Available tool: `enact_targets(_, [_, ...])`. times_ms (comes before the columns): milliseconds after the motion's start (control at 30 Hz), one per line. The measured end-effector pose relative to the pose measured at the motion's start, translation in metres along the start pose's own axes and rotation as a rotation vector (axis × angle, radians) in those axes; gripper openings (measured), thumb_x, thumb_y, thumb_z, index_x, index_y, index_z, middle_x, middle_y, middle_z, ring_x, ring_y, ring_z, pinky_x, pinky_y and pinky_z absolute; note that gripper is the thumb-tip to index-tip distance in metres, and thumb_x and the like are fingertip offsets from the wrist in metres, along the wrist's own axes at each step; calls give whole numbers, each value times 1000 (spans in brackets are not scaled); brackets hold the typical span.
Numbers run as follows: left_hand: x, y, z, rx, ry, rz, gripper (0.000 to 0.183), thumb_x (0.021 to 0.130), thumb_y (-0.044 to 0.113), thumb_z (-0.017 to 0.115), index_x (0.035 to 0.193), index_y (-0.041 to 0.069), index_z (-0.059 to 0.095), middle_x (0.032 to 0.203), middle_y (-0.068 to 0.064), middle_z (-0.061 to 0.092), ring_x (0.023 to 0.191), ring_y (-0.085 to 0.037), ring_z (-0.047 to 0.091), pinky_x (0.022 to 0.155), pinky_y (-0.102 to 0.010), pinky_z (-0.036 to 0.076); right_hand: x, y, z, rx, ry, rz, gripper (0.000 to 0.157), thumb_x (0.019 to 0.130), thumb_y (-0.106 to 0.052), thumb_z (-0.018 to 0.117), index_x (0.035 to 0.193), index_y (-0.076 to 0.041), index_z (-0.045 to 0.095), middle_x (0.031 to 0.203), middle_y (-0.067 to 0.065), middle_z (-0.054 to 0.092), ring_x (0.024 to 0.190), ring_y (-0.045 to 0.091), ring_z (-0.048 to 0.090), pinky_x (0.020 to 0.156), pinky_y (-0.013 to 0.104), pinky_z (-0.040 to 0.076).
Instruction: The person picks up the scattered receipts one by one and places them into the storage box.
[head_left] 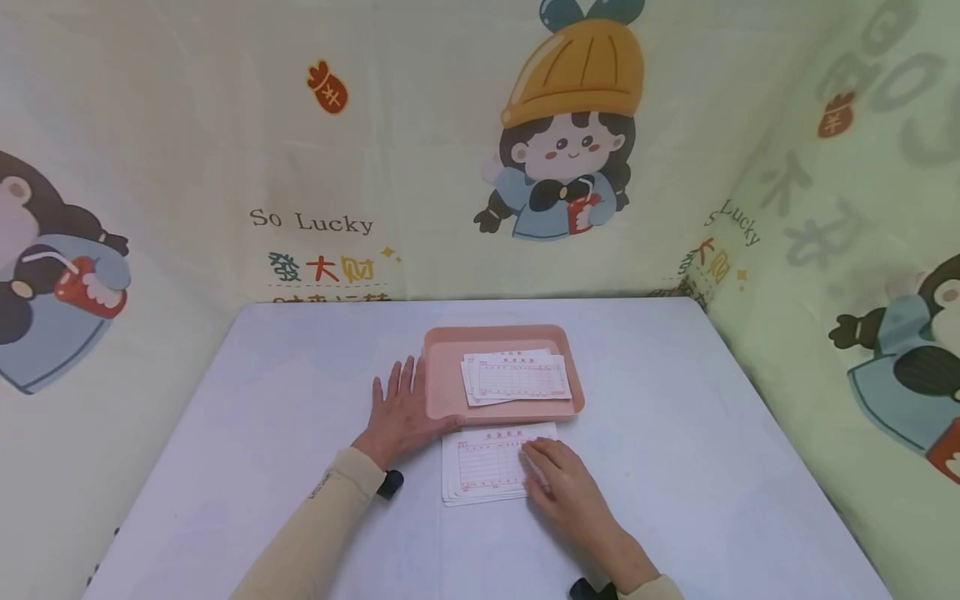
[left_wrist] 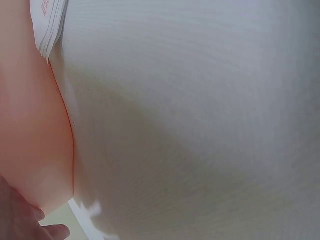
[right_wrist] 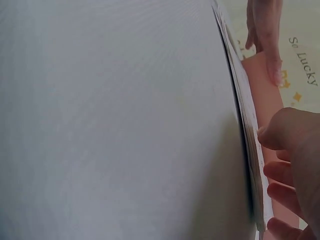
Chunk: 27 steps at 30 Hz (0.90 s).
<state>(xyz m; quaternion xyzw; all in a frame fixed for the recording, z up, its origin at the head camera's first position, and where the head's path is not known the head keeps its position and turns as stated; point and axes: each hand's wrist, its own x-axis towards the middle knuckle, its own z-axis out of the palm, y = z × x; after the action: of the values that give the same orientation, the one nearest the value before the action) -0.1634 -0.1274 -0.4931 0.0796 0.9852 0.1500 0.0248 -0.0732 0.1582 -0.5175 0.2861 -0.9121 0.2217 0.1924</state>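
A pink rectangular tray (head_left: 446,375) lies on the table with a few printed paper slips (head_left: 521,379) in it. My left hand (head_left: 405,412) rests at its left side, fingers straight and spread, thumb along the near edge. In the left wrist view, the tray wall (left_wrist: 50,170) and fingertips (left_wrist: 37,215) show. In front of the tray lies a stack of slips (head_left: 487,467) with red print. My right hand (head_left: 566,487) touches the stack's right part with loosely bent fingers. In the right wrist view, the fingers (right_wrist: 280,172) rest spread over the stack's top, without a visible pinch.
A white tabletop (head_left: 300,375) carries the tray and the stack. Behind it hangs a cloth backdrop (head_left: 420,167) with cartoon prints, and another cloth wall (head_left: 787,275) stands on the right. A dark wrist camera (head_left: 390,484) sits at my left cuff.
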Motion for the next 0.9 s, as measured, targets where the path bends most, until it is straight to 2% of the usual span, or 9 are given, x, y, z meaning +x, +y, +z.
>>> enact_targets(300, [0,0,0,-1,-7,-8,123,77,83,53,159,4,6,165,-22,15,153,-42,10,117,-69,8,-2,-2,1,-7,-57,-17,47,74,-18,86,116,-6,70,120,8,66,114,24,62,100,43,50])
enact_targets(567, [0,0,-1,-2,-9,-8,123,77,83,52,159,5,6,165,-22,14,153,-42,10,117,-69,8,0,-4,1,-29,-84,-20,31,77,-21,85,105,-14,74,119,6,68,114,24,62,101,45,50])
enact_targets(700, [0,1,-3,-10,4,-2,123,77,83,53,159,4,7,165,-22,15,153,-42,11,117,-69,10,1,-4,2,-20,-69,-29,23,79,-19,84,100,-16,75,116,6,69,113,24,63,100,45,50])
enact_targets(900, [0,0,-3,-7,-8,-9,123,78,83,53,160,5,6,165,-21,15,153,-41,11,118,-68,9,2,-4,3,-19,-3,-85,21,77,-12,84,96,-12,77,107,6,71,104,24,66,93,43,53])
